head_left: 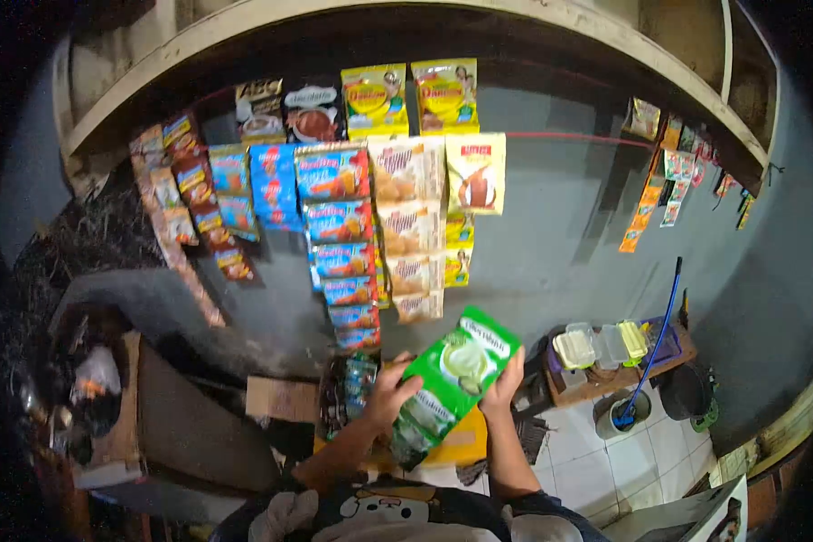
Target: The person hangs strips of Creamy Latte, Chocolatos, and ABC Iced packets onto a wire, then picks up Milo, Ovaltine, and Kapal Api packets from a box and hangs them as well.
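Both hands' grip, left [392, 396] and right [504, 383], closes on the green sachet strip [458, 370], with tiled floor [605, 470] below right and grey wall [551, 217] beyond.

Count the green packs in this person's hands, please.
2 show: the upper pack, with the right hand at its edge, and the lower pack, joined below it, beside the left hand. More may be hidden behind them.
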Demonstrator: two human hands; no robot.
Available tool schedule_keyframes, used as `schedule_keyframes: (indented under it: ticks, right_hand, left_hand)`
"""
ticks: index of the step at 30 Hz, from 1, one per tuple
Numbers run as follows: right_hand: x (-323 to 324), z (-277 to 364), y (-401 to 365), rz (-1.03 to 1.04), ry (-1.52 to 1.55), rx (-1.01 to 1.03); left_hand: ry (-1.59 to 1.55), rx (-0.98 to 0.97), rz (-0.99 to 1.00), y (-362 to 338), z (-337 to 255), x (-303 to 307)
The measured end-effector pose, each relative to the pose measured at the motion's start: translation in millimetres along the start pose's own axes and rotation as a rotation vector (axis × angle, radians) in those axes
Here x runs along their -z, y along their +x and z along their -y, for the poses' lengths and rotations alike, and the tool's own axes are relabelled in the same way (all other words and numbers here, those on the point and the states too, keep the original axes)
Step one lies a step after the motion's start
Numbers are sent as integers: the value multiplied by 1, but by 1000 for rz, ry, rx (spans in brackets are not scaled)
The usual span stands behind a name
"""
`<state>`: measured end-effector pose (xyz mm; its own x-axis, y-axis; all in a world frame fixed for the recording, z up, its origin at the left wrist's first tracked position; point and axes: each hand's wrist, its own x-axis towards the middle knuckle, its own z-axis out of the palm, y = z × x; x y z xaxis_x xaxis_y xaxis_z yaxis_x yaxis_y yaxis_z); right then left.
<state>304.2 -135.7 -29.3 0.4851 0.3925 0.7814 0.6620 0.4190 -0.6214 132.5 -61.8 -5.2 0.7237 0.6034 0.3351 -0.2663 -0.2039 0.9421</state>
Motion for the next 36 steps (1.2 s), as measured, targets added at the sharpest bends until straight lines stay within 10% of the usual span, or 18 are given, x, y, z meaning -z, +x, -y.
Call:
schedule_keyframes:
  ticks: [6, 8, 10, 12, 18, 30, 36]
  right_hand:
    - [-51, -83, 2, -729, -444, 175]
    - [-48, -91, 13, -955, 249, -522]
    - [-37, -99, 24, -910, 75, -512]
    - [-15, -111, 38, -532, -441, -65]
    - [40, -85, 144, -505, 313, -300]
    - [102, 4, 376, -175, -127, 910]
    - [83, 9, 458, 89, -362, 802]
  left_hand:
    - [84, -193, 344, 41, -21, 28]
    - [161, -246, 471, 50, -20, 28]
    - [156, -221, 495, 58, -20, 25]
    - [189, -223, 521, 65, -16, 22]
    - [248, -181, 356, 92, -11, -8]
    - [152, -202, 11, 168, -17, -84]
    - [115, -375, -209, 201, -76, -119]
